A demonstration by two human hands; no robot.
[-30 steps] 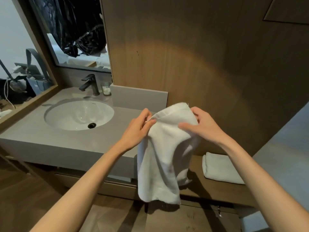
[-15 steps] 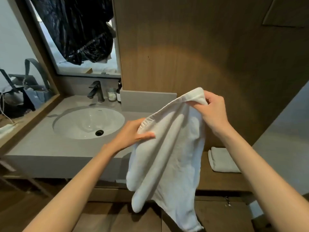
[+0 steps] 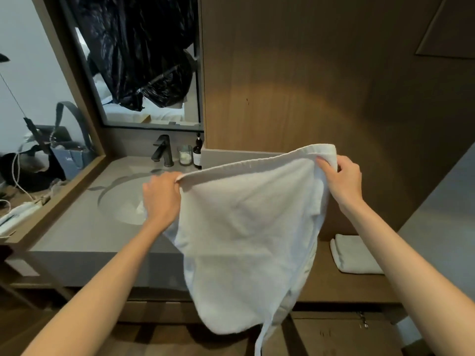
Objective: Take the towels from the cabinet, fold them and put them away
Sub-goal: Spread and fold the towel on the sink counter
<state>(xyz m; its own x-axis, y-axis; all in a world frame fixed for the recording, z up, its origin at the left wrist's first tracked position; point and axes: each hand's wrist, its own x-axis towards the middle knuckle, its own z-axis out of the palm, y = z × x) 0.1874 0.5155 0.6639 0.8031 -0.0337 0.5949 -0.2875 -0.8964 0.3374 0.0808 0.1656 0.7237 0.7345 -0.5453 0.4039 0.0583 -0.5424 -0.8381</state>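
- Left hand (image 3: 162,195) clamped on the upper left edge of the white towel (image 3: 246,232).
- Right hand (image 3: 343,179) pinched around the upper right corner.
- Towel held spread in the air before the sink counter (image 3: 84,227).
- Folded towel (image 3: 356,255) lying on the lower wooden shelf (image 3: 341,286).

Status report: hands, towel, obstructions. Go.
Left hand and right hand grip towel's top edge. Towel spread, hanging, unfolded. Folded towel on shelf. Nothing obstructing.
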